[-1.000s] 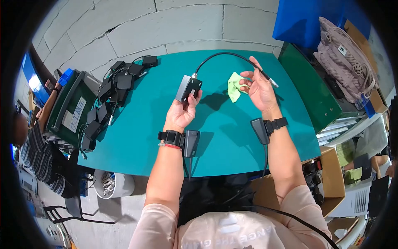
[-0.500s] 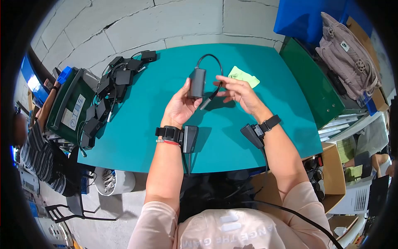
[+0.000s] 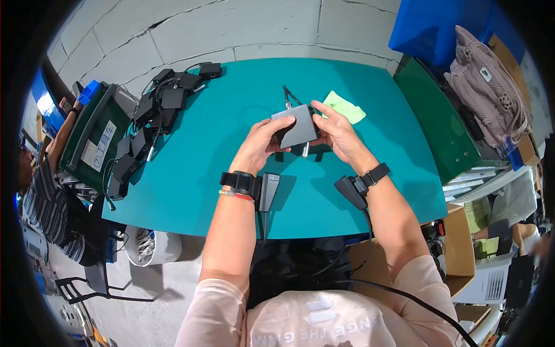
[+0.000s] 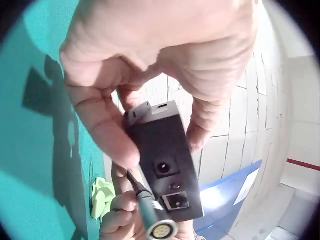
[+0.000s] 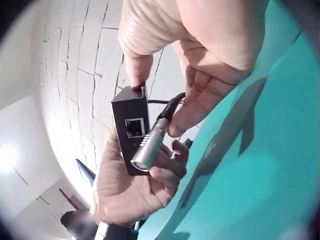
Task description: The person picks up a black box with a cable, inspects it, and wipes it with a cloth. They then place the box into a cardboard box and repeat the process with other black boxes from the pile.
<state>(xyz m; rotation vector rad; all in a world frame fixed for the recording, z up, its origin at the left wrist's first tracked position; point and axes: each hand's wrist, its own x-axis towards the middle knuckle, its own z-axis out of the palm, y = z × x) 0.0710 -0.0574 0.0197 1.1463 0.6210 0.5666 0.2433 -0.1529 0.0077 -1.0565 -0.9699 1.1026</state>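
A small black box (image 3: 298, 126) is gripped between both hands above the teal table. The left hand (image 3: 261, 141) holds its left side, thumb on top. At its right side the right hand (image 3: 341, 137) pinches it, index finger near the upper corner. In the left wrist view the box end (image 4: 167, 160) shows a round jack and a network port. A silver round connector (image 4: 159, 225) on a black cable hangs beside that end; in the right wrist view the connector (image 5: 149, 150) lies close to the right fingers. A light green cloth (image 3: 344, 107) lies beyond the right hand.
Several black boxes with cables (image 3: 165, 107) are heaped on the teal table (image 3: 196, 196) at the left. A green case (image 3: 433, 110) and a woven bag (image 3: 483, 87) stand at the right. A white bin (image 3: 167, 250) is below the left edge; another person (image 3: 52, 202) is at far left.
The right hand has moved left and taken hold of the box, which has turned flat between both hands. The cable, earlier arched out to the right, is now folded by the box.
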